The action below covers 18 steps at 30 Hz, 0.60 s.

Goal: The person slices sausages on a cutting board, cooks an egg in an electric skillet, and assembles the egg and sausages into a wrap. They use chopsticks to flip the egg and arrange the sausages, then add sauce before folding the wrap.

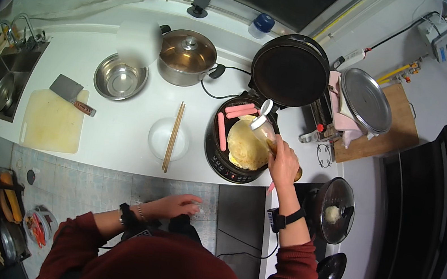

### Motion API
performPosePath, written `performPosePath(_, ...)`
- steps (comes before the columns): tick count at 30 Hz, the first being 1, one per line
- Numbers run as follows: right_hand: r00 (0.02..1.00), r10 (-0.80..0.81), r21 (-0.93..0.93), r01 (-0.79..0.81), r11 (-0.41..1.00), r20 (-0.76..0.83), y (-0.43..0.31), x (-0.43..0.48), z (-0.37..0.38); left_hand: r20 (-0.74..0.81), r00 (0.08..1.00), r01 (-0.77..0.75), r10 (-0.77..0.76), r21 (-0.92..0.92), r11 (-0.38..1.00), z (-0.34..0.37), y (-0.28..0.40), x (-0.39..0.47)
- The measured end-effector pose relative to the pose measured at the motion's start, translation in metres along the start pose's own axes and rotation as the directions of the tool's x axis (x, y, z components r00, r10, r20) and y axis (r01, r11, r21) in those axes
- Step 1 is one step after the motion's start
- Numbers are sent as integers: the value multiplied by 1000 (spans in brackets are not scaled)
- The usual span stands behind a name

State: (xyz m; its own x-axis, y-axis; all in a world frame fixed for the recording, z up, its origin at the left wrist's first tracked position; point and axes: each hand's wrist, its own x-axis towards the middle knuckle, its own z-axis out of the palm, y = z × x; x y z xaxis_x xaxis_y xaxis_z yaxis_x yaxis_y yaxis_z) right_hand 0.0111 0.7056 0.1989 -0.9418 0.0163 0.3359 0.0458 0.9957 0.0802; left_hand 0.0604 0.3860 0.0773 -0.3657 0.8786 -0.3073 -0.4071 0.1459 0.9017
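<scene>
In my right hand (284, 165) is a clear seasoning bottle (263, 128) with its white flip lid raised, tilted over the flatbread (248, 145). The flatbread lies in the black electric griddle (210, 150), with some egg at its edge. Several pink sausages (221, 131) rest in the griddle at the left and top of the bread. My left hand (177, 206) is in front of my body below the counter edge, fingers loosely bent, holding nothing that I can see. Wooden chopsticks (173, 136) lie across a white bowl (157, 136) left of the griddle.
A cleaver (66, 88) lies partly on a cutting board (52, 126). Behind are a steel bowl (120, 78) and a lidded pot (186, 59). The griddle's lid (291, 72) stands raised; a power cable (216, 97) runs behind. Lidded pan (333, 210) stands at right.
</scene>
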Motion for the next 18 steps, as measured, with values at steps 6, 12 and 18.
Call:
performPosePath(6,990,-116,-241,132,962,79,22,33,32,-122,992,-36,42,55,998,-6,-16,-32)
performPosePath(12,982,-119,-304,159,939,147,28,53,53,-206,976,-84,73,-42,996,-8,-21,-36)
performPosePath(18,975,-105,-323,166,932,197,25,62,56,-278,959,-74,47,-86,994,-15,-26,-44)
